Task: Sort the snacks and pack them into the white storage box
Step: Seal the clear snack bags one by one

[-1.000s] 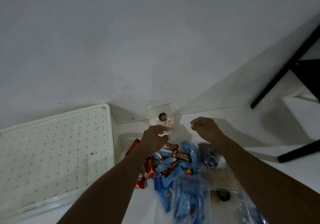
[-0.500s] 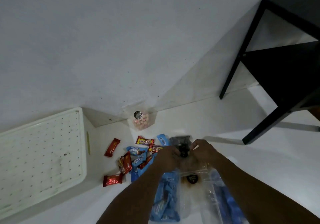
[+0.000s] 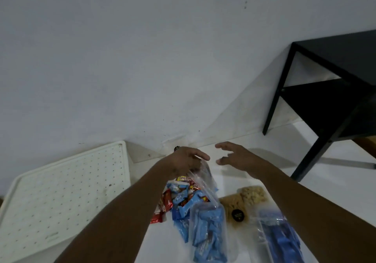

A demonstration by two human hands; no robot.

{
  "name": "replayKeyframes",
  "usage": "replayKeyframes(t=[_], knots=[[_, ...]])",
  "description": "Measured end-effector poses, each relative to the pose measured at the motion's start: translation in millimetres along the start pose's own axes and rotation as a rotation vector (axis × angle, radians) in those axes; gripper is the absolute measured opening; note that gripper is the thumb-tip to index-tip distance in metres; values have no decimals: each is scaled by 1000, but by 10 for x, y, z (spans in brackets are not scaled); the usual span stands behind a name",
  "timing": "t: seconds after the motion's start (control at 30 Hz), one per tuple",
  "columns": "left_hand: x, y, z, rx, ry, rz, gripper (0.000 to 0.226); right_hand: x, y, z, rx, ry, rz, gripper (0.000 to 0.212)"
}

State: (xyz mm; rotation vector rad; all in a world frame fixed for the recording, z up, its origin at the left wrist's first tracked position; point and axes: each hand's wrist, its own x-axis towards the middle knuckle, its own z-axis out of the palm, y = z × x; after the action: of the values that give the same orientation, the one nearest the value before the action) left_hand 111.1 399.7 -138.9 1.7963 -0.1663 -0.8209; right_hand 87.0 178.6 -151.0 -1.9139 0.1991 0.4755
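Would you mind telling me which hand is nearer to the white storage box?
Left. The left hand is just right of the white storage box; the right hand is farther right.

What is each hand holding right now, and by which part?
The left hand pinches the top edge of a clear plastic bag above the snacks. The right hand is open and holds nothing.

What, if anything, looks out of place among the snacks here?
Loose red and blue snack packets lie scattered on the floor beside the white storage box, not packed. The box shows only a closed perforated top.
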Motion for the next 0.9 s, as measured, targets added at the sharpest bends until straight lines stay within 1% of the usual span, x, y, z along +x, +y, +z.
replayKeyframes(t=[0.07,0.1,0.13,0.17,0.23,0.27,0.33,0.4,0.47,0.53,0.6,0.63,0.7,0.8,0.9], knots=[[-256,264,-178,70,-77,34,30,-99,-304,75,-40,-92,-84,67],[-382,386,-262,85,-100,46,31,-149,-433,129,-47,-147,-101,68],[-505,481,-351,93,-108,59,31,-207,-556,189,-52,-196,-107,62],[-629,560,-427,95,-105,78,31,-259,-652,258,-63,-233,-106,50],[-879,641,-579,98,-51,113,31,-382,-801,434,-79,-287,-118,18],[-983,656,-637,78,-2,131,32,-424,-836,512,-63,-300,-145,9],[-1259,616,-775,-11,116,171,37,-484,-904,729,-3,-262,-210,14],[-1472,503,-886,-97,194,179,46,-551,-965,920,102,-171,-259,16],[-1641,334,-955,-103,275,185,49,-587,-987,1080,212,-61,-264,16],[-1736,163,-969,-135,388,218,40,-619,-980,1199,301,10,-218,18],[-1793,37,-937,-206,493,269,31,-666,-980,1295,315,-6,-173,18],[-1805,1,-914,-241,519,284,29,-686,-987,1335,268,-31,-163,19],[-1824,-22,-880,-245,505,289,26,-739,-1059,1383,181,-39,-193,26],[-1844,37,-884,-190,411,280,25,-800,-1244,1359,258,-13,-298,31],[-1866,123,-953,-224,398,312,25,-860,-1386,1287,282,12,-362,30]])
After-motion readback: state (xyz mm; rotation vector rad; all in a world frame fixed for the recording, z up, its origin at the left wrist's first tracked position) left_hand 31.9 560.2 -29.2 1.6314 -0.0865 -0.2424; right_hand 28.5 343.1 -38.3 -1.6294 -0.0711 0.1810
